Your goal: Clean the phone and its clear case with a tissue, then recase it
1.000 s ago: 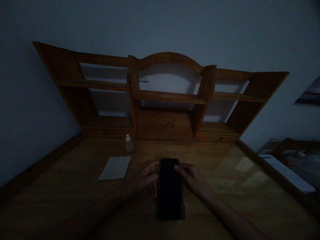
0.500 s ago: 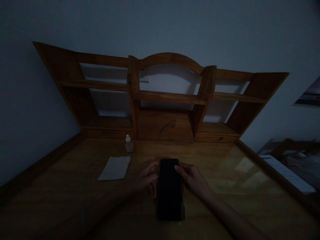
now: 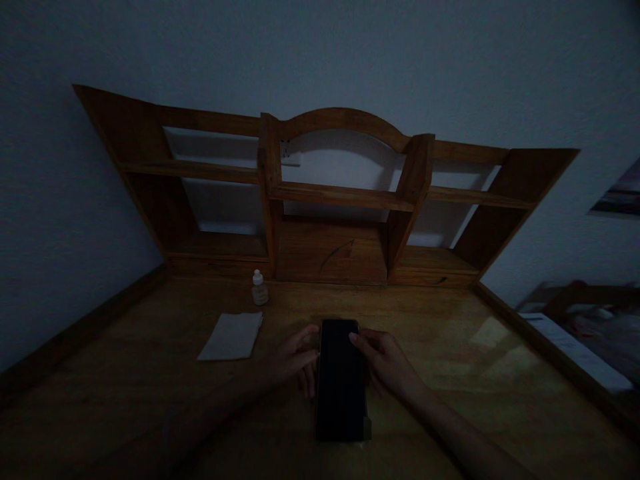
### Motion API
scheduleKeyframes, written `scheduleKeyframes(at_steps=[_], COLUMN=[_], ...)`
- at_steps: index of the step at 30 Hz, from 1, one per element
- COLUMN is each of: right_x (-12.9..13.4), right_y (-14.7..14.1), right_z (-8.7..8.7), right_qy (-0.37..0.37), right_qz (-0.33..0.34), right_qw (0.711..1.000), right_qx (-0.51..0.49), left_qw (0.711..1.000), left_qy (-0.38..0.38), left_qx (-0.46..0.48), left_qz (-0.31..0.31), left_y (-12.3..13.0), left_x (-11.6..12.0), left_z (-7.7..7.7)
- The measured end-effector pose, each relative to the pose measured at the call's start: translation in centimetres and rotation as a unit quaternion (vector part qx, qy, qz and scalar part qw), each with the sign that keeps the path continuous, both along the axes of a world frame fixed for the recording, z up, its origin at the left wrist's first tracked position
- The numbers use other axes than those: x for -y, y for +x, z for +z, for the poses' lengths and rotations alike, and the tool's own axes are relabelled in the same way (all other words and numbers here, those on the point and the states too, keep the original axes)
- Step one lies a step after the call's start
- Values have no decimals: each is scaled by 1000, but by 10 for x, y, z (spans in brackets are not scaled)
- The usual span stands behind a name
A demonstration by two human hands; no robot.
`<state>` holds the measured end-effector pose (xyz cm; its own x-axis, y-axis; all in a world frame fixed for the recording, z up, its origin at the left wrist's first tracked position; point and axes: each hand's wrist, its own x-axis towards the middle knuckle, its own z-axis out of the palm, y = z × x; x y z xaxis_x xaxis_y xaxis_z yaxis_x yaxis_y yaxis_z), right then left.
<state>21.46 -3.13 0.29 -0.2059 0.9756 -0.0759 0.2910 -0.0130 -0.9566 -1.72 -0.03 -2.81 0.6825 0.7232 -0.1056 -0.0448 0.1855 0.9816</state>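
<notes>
A dark smartphone (image 3: 341,387) with a black screen is in front of me at the desk, its long side pointing away from me. A small dark tab (image 3: 367,428) juts from its lower right corner. My left hand (image 3: 297,360) is curled at the phone's left edge, with index finger and thumb tips against it. On the other side, my right hand (image 3: 383,357) grips the upper right edge, its thumb on the front of the glass and the other fingers partly hidden beside or under the phone. Dim light hides whether the phone touches the desk.
A folded pale cloth or paper (image 3: 233,337) lies to the left on the wooden desk (image 3: 440,333). Behind it stands a small white-capped bottle (image 3: 259,291). A wooden shelf unit (image 3: 345,195) spans the back. White papers (image 3: 575,350) lie beyond the right rim.
The whole view has shifted very slightly. Both hands stay at the phone's sides in nearly the same pose.
</notes>
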Motion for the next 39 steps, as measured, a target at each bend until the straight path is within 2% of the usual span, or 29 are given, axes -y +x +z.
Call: scheduleKeyframes(at_steps=[9,15,24,34,39], right_x=[3,3,0,-1,0], right_y=[-1,-1,0,0,0], right_z=[5,9,2,1,-1], right_qy=[-15,-16,13,-17,-17], right_qz=[2,20,7,16,21], right_qw=[1000,1000,1000,999,999], right_qx=[3,-11,0,-25,-18], left_qw=[1000,1000,1000,1000,1000], left_qy=[-4,-13,-11,-14,-9], left_qx=[5,2,15,-2,12], left_qz=[7,10,-3,11,8], left_y=[3,2,1,2,2], left_x=[4,2,0,3,3], left_z=[8,5,-2,9,8])
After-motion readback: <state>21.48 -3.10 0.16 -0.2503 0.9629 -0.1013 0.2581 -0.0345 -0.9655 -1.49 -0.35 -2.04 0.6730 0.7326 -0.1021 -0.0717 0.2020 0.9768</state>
